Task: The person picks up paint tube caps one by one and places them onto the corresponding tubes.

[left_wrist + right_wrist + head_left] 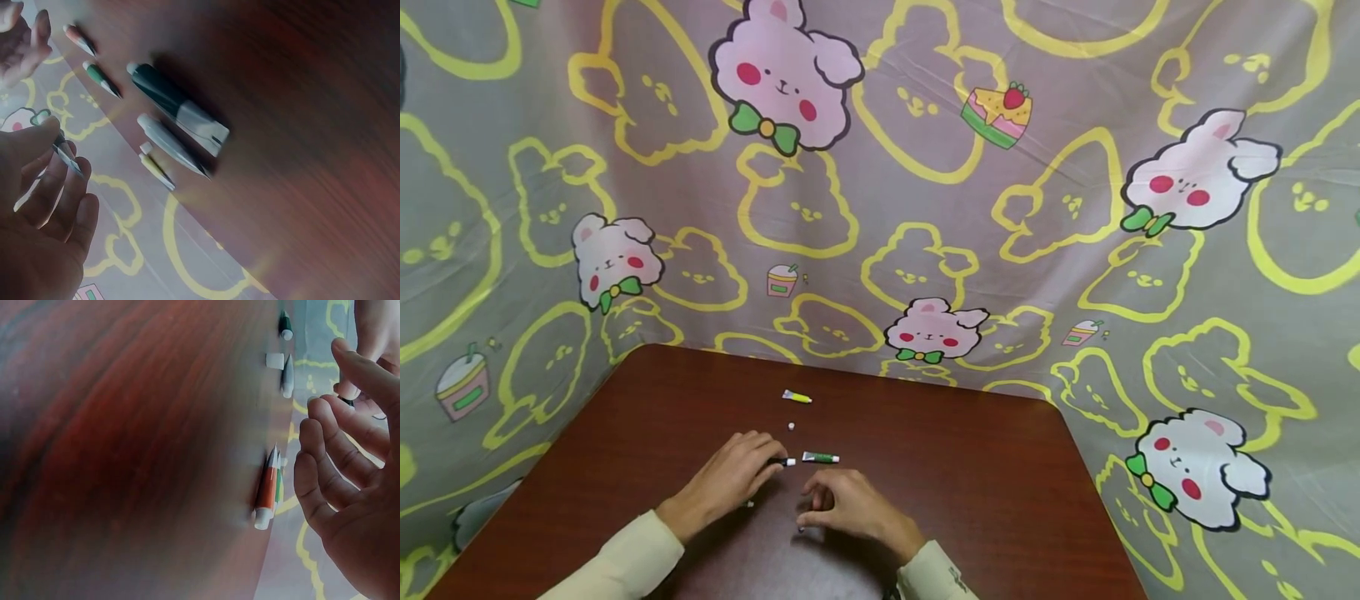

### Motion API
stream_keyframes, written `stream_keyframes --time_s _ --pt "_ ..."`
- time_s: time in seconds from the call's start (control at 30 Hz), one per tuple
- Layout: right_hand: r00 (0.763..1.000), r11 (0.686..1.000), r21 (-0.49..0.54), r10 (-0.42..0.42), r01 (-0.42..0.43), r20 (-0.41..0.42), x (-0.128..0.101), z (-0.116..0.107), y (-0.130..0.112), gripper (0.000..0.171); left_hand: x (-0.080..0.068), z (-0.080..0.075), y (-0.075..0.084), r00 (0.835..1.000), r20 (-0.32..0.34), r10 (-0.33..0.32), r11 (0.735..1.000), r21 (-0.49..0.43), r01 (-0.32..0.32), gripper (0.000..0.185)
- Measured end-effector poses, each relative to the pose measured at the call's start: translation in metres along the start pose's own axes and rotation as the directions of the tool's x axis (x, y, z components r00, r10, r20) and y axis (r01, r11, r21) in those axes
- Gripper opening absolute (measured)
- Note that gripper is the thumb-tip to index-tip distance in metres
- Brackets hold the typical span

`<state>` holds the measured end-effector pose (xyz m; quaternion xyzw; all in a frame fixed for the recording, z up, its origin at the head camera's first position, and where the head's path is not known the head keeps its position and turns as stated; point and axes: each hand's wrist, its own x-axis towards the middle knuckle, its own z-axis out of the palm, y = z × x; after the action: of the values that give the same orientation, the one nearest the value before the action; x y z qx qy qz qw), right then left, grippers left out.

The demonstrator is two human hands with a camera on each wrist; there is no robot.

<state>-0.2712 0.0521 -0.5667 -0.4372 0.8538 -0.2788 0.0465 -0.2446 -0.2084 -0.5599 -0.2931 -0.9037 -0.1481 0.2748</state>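
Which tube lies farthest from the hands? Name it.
The yellow tube, alone toward the table's far edge. The green tube lies just beyond the right hand, and a dark tube sits at the left hand's fingertips.

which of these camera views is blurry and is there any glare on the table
Head view: sharp and evenly lit, the hands cast soft shadows on the table. Left wrist view: motion-blurred, the paint tubes smeared. Right wrist view: soft, with a reddish sheen on the wood.

tube (797, 397) behind cap (791, 427), both on table (970, 467)
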Motion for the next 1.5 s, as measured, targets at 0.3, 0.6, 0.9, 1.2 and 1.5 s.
stream_keyframes --time_s 0.3,0.6,0.9,1.2,1.5 --pt "0.998 0.999 -0.049 0.012 -0.008 0.069 -0.001 0.005 -0.003 0.040 -0.003 -0.002 -0.016 0.998 0.010 -0.054 0.998 0.036 0.053 0.019" --pt "0.996 0.996 -0.087 0.015 -0.007 0.085 -0.002 0.003 -0.005 0.042 -0.006 0.002 -0.035 0.992 0.036 -0.118 0.990 0.086 0.115 0.019" --pt "0.993 0.995 -0.104 0.020 -0.008 0.120 0.000 0.003 -0.005 0.036 -0.001 0.007 -0.054 0.995 0.048 -0.085 0.992 0.096 0.080 0.017" --pt "0.991 0.992 -0.125 -0.012 0.028 0.131 -0.003 0.004 -0.003 0.024 -0.001 0.013 -0.061 0.991 0.101 -0.092 0.993 0.080 0.084 0.023" --pt "0.989 0.987 -0.152 -0.028 0.050 0.144 -0.001 0.004 -0.002 0.016 -0.002 0.018 -0.064 0.985 0.124 -0.117 0.989 0.104 0.105 0.026"
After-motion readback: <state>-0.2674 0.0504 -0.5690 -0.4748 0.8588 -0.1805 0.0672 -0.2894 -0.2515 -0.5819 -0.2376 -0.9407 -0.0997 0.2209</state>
